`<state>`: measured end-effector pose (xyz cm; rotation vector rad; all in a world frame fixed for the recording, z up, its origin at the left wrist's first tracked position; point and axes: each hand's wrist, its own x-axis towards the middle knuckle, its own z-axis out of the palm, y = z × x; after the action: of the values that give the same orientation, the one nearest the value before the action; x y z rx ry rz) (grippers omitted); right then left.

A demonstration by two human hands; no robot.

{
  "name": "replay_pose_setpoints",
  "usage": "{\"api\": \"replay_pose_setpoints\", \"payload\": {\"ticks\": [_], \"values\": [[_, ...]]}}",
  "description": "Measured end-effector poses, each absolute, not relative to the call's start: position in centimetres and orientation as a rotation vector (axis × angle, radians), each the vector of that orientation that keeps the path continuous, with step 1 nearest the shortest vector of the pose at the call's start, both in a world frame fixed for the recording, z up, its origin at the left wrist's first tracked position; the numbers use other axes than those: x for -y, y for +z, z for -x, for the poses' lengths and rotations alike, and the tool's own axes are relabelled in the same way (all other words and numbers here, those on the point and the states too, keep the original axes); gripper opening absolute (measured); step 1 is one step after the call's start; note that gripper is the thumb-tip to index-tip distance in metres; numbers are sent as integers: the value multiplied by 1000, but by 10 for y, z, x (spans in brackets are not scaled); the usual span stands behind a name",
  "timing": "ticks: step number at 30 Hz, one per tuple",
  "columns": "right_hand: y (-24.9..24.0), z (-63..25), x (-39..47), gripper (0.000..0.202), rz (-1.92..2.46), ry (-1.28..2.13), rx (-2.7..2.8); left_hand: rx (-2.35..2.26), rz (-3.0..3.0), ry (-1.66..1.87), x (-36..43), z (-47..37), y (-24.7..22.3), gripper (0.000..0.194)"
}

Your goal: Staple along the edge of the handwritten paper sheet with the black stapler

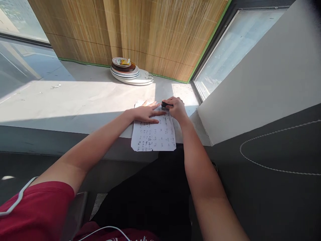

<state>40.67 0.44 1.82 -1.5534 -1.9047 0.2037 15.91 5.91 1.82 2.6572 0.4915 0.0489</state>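
Observation:
A sheet of paper (155,140) with rows of handwriting lies on the windowsill, its near end sticking out past the front edge. The near corners of the sheet look clipped. Palm down, my left hand (147,113) rests on the upper part of the paper with its fingers spread. My right hand (177,108) is closed around a small black stapler (164,104), whose front end is over the paper by the left fingertips. My fingers hide most of the stapler's body and the sheet's top right part.
A stack of plates (125,75) stands at the back of the sill (82,100), with a small yellow packet (124,62) on top. Behind hangs a bamboo blind (130,30). A white wall (250,83) rises on the right, with a beaded cord (240,147) nearby.

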Motion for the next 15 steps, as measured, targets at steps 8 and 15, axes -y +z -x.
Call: {"api": "replay_pose_setpoints", "payload": {"ticks": [8,15], "values": [[17,-393,-6,28,1656,133,1978,-487,-2654,104,-65,-161,8,80],[19,-390,11,39,1740,34,1958,-502,-2689,62,-64,-159,14,79]]}}
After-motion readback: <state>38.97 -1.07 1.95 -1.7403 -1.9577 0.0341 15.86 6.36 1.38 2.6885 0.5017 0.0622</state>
